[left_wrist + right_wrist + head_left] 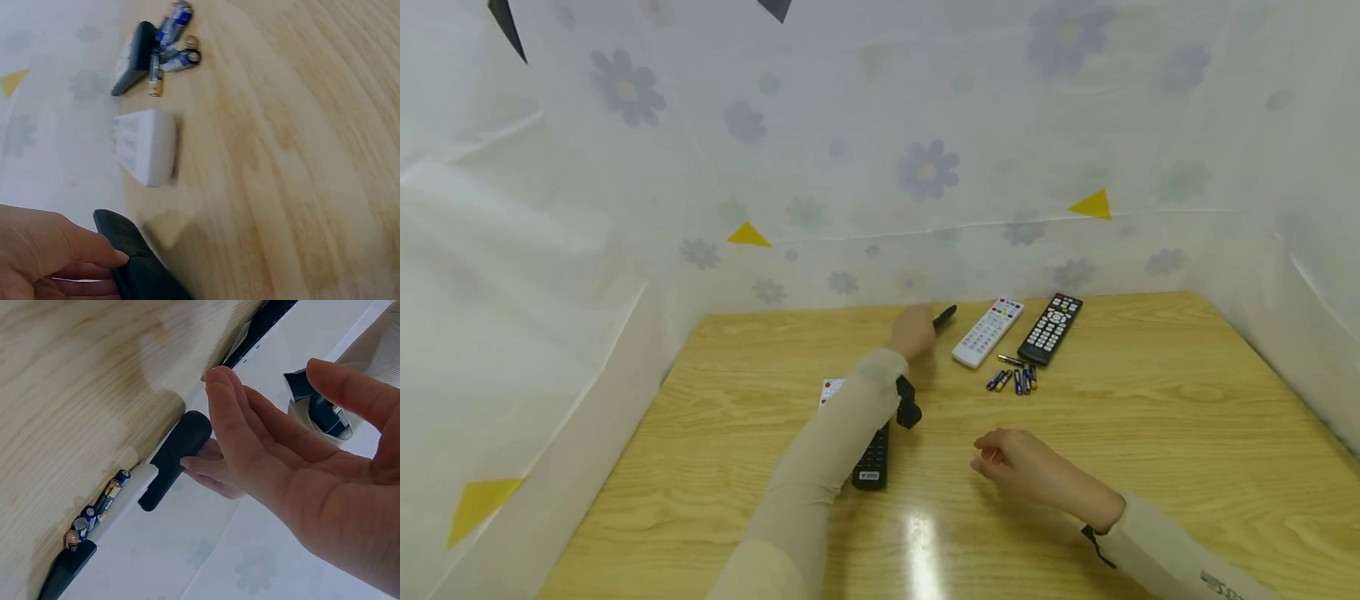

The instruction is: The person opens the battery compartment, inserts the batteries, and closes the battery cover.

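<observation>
At the far side of the table, my left hand (912,332) grips a black remote control (178,450), its thumb lying along one face in the left wrist view. Most of that remote is hidden by the hand in the head view. My right hand (1022,467) hovers above the near part of the table, fingers loosely bent and holding nothing. Right of the left hand lie a white remote (988,332) and a black remote with white buttons (1051,329). Several batteries (1018,381) are grouped at their near ends.
Beneath the left forearm, another black remote (871,467) and a white remote (830,390) lie partly covered. The wooden table (1150,400) is bordered at the back and sides by a pale flowered sheet (850,167) with yellow triangles.
</observation>
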Motion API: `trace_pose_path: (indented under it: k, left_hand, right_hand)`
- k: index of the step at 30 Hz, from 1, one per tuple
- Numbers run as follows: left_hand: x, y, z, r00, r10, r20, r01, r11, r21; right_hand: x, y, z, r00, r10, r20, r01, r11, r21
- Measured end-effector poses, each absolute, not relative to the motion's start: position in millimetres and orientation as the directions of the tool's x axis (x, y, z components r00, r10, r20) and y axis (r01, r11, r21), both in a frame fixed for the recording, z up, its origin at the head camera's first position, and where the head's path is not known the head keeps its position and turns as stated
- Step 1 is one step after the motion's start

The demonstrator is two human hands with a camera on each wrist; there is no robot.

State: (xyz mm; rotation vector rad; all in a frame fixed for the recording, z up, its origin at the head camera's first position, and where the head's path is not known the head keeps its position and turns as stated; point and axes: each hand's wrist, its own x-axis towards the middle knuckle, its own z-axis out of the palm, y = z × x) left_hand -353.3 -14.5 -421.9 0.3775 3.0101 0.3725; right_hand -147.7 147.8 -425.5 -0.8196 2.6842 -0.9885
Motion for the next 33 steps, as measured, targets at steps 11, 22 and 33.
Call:
trace_pose_path:
  k: [11, 22, 33]
  left_hand:
    - [-351, -47, -407, -0.961, 0.22, -0.167, 0.064, 0.766, 0.64]
    - [-306, -77, -392, -0.914, 0.263, -0.31, -0.208, 0.353, 0.912]
    - [-262, -88, -387, -0.886, 0.335, -0.32, -0.289, 0.14, 0.947]
  right_hand:
    - [-151, 156, -422, -0.86, -0.511, 0.018, -0.383, 0.621, -0.684]
    - [-161, 156, -418, -0.894, -0.443, 0.064, -0.379, 0.673, -0.635]
    - [-165, 157, -413, -0.919, -0.383, 0.088, -0.344, 0.674, -0.654]
